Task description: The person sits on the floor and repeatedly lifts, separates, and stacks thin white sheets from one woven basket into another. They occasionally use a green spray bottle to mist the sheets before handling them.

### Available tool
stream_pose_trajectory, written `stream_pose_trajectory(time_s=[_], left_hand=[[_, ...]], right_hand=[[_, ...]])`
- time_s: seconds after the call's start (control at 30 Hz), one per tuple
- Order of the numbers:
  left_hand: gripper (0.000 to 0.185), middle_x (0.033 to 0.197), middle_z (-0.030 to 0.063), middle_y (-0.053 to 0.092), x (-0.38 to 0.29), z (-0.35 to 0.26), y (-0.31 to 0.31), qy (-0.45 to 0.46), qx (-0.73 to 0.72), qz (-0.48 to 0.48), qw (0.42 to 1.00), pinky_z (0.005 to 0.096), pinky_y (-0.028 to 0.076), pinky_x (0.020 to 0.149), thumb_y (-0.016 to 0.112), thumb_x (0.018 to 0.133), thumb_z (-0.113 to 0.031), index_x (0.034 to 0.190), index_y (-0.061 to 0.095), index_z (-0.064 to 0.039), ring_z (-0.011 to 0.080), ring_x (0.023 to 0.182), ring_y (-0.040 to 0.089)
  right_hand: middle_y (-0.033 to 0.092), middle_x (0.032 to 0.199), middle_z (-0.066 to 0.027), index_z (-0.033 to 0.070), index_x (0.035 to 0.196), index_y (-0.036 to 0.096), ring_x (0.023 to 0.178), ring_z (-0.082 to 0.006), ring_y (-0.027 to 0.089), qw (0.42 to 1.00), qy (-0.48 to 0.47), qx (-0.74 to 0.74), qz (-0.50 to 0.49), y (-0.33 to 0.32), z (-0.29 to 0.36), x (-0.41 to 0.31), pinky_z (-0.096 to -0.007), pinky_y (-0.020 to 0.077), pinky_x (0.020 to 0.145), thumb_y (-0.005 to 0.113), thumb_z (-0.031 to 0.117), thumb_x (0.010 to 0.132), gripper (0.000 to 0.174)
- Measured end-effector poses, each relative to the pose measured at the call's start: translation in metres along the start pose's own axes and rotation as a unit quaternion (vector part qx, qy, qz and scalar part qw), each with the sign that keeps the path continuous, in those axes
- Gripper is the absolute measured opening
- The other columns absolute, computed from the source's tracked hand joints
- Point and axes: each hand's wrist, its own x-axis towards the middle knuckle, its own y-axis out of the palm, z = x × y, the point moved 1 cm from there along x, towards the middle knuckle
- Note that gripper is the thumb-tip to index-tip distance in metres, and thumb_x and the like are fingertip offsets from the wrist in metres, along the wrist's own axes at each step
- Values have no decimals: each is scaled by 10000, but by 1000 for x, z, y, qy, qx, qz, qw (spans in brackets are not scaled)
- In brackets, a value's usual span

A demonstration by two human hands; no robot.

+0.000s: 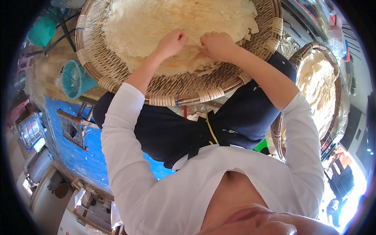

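A thick layer of thin cream-coloured sheets [176, 17] with ragged edges lies in a large round wicker basket [182, 85] over my knees. My left hand [173, 42] is curled above the sheets, thumb and fingers pinched together. Just beside it, my right hand [217, 45] has its fingers bent inward. Between the two hands stretches a thin pale edge of a sheet [193, 40], held at both ends. The fingers partly hide where they grip it. What the sheets are made of cannot be settled from this view.
A second wicker basket [335, 117] with similar pale sheets [314, 91] stands at my right. To my left are a teal bin [72, 79], a green container [42, 30] and a wooden stool [72, 129] on the blue floor [88, 158].
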Motion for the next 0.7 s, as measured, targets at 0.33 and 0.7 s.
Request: stream_pose_trajectory(time_s=[0.33,0.7], left_hand=[[335,954,112,655,2,13,-39,102,222,-51,968,398,498,790,662,884,-347,1113,646,-103,283,943,629],[254,992,92,702,4,11,-88,82,310,-215,922,406,524,757,640,834,-105,1074,688,-169,298,933,665]], right_hand=[[701,837,-52,158,981,707,766,-274,676,982,79,51,-164,-36,-33,9,-397,540,685,573,367,950,251],[712,885,-59,159,1086,677,851,-264,691,989,120,32,-77,-35,-49,-2,-409,551,719,596,384,941,281]])
